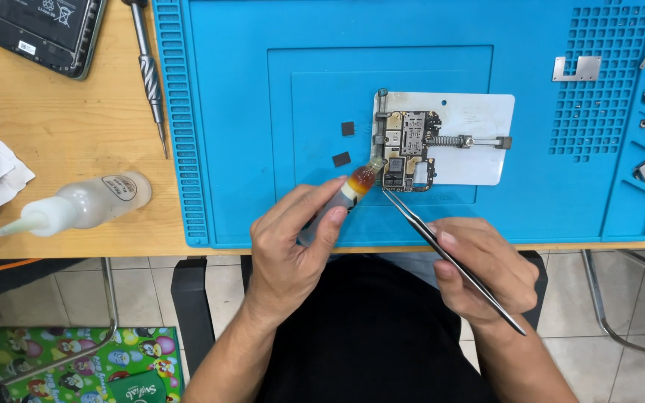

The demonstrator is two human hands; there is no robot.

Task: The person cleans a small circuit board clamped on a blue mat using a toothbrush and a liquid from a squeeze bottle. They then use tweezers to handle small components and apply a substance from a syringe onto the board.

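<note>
Matt blue rubbery mat (233, 149), shiny metal tweezers (449, 257), pale wooden table (61, 127)

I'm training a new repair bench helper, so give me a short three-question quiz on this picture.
1. True or false: the left hand holds the clear syringe with amber fluid, tip at the small green circuit board.
2. What does the right hand grip?
A. the slim metal tweezers
B. a soldering iron
C. a brush
3. What surface does the white metal board holder lie on?

Key: 1 true. 2 A. 3 the blue silicone work mat, which also carries two small black square chips left of the holder.
</note>
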